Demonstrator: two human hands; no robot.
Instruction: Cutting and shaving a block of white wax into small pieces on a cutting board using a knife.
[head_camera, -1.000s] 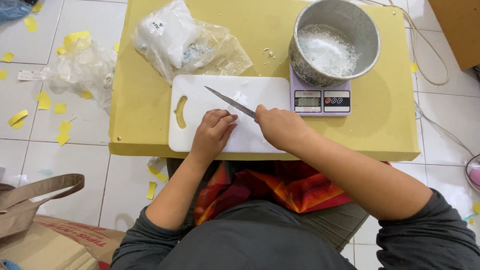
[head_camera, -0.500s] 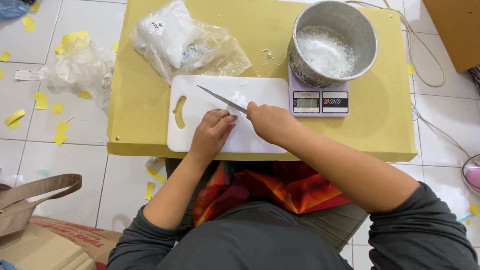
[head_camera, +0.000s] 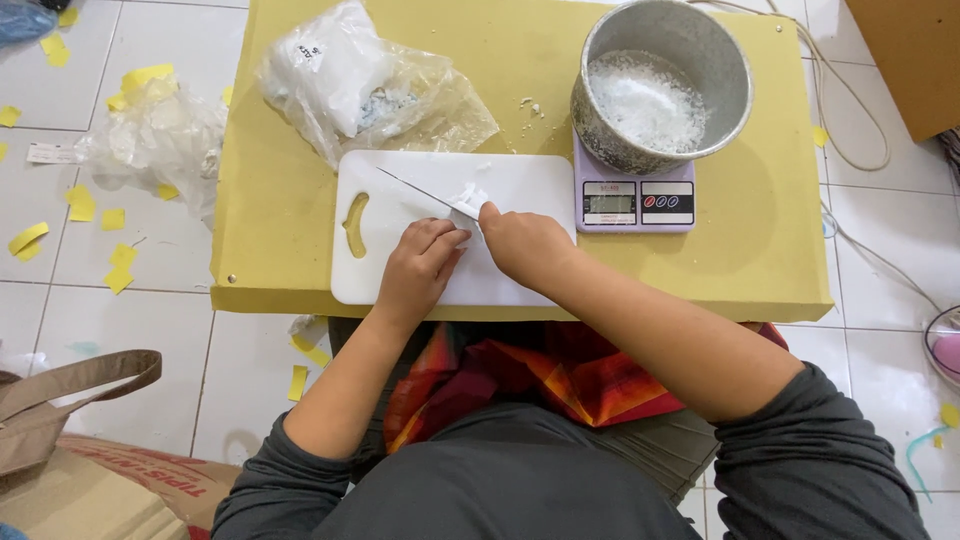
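Right hand (head_camera: 525, 243) gripping knife (head_camera: 425, 193), left hand (head_camera: 420, 265) on cutting board (head_camera: 520, 180)

**Packages, labels and screens in view**

- Clear plastic bag (head_camera: 375, 95): far left on the yellow bench (head_camera: 780, 240), crumpled, with white and bluish contents; a small white label (head_camera: 307, 52) sits on its far-left part.
- Second clear bag (head_camera: 160, 140): on the floor left of the bench, crumpled, with yellow scraps showing by it.
- Paper slip (head_camera: 52, 153): white, rectangular, on the floor just left of that bag.
- Scale display (head_camera: 609, 203): small grey rectangular screen on the lilac kitchen scale (head_camera: 632, 205), right of the white board.
- Brown sack (head_camera: 110, 490): near left corner, partly in view, with red print.
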